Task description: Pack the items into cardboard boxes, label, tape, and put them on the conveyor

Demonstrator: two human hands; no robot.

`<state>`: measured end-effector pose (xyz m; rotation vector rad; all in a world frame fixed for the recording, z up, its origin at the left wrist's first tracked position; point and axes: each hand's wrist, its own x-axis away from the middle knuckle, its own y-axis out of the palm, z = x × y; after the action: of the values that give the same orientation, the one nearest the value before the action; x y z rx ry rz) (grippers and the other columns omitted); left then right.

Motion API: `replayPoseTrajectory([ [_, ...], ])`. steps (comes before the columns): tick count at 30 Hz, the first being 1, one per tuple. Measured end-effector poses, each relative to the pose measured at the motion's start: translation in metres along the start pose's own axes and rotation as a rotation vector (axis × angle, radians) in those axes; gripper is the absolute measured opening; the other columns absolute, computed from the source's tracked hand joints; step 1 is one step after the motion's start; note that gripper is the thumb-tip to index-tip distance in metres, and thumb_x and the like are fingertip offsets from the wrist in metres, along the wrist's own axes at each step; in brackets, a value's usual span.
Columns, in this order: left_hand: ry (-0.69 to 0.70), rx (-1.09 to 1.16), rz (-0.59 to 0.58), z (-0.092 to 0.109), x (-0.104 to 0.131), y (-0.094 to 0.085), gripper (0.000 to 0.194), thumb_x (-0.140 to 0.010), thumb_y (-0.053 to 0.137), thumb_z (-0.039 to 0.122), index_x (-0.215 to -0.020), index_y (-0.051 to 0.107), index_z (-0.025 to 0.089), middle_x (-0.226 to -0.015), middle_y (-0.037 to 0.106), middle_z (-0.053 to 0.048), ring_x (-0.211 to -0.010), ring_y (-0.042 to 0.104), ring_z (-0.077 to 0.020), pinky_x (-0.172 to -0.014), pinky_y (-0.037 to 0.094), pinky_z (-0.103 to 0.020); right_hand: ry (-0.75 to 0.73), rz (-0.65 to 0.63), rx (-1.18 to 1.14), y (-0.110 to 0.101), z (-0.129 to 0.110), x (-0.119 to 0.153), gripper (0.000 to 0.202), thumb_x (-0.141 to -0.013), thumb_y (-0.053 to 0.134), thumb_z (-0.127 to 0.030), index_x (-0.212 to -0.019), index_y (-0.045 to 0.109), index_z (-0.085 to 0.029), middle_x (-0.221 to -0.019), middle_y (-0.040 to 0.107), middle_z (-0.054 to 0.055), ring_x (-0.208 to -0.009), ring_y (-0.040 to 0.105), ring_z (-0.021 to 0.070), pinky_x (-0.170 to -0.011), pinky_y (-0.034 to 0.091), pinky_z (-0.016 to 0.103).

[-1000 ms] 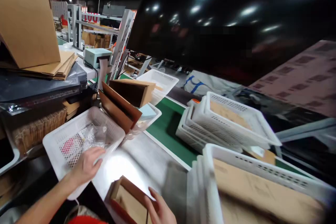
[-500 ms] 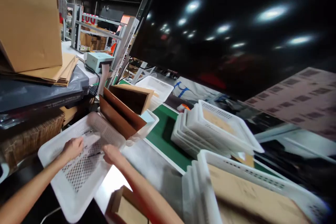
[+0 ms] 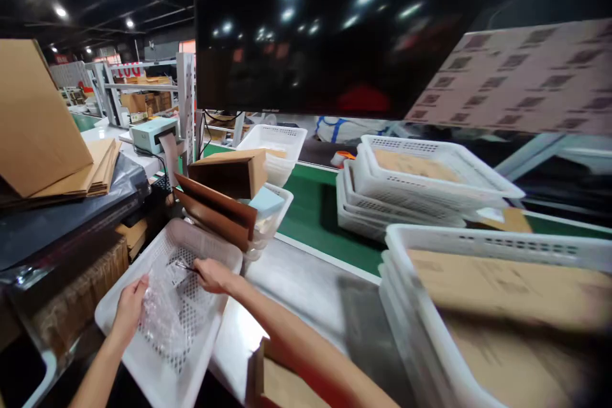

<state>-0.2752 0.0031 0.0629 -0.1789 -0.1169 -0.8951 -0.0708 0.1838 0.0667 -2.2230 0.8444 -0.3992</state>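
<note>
Above a white mesh-bottomed plastic basket [image 3: 111,311], my left hand [image 3: 129,307] pinches the edge of a crinkled clear plastic bag [image 3: 162,315]. The bag hangs down over the basket's floor. My right hand [image 3: 211,275] is closed round a thin dark tool [image 3: 186,266], which looks like slim scissors or tweezers; its kind is not clear. The tool's tip points left, toward a small clear packet with a white label [image 3: 176,273] at the upper part of the bag. Whether the tip touches the packet cannot be made out.
Behind the basket, an open cardboard box [image 3: 229,173] sits on stacked white baskets. More basket stacks [image 3: 396,194] stand on the green conveyor [image 3: 313,217] and front right [image 3: 406,306]. A label printer [image 3: 153,135] and flat cartons [image 3: 98,169] are left. A big black screen [image 3: 306,57] hangs above.
The view has swung right and tilted up. The clear plastic has spread out and hangs lower from my left hand. My right hand has brought the dark tool up to the plastic's upper part.
</note>
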Motion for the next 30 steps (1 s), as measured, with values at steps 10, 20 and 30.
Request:
replayPoseTrajectory([
  [10,0.218,-0.209,0.017,0.060,0.043,0.095,0.073,-0.068,0.061,0.096,-0.062,0.039,0.027,-0.053,0.032,0.010,-0.051,0.032,-0.0108,-0.050,0.029,-0.027,-0.077,0.116,-0.542,-0.015,-0.046,0.183,0.028,-0.091,0.055,-0.027,-0.108,0.078,-0.028,-0.083,0.077,-0.001,-0.061,0.063,0.0157,-0.062,0.051,0.027],
  [20,-0.067,-0.040,-0.502,0.061,0.072,0.200,0.070,-0.047,0.097,0.044,-0.106,0.075,0.015,-0.087,0.074,-0.002,-0.069,0.061,-0.0141,-0.063,0.048,-0.025,0.291,0.359,-0.169,-0.037,0.004,0.257,0.036,-0.095,0.050,-0.023,-0.116,0.079,-0.022,-0.095,0.083,0.010,-0.087,0.077,0.0269,-0.080,0.052,0.033],
  [30,0.372,-0.356,-0.714,0.012,0.116,0.257,0.040,-0.077,0.077,0.045,-0.107,0.083,0.019,-0.096,0.079,-0.010,-0.090,0.072,-0.0270,-0.083,0.060,-0.040,0.470,0.509,-0.416,-0.005,0.055,0.292,0.032,-0.092,0.049,-0.028,-0.107,0.076,-0.019,-0.079,0.073,0.006,-0.074,0.069,0.0230,-0.071,0.050,0.033],
])
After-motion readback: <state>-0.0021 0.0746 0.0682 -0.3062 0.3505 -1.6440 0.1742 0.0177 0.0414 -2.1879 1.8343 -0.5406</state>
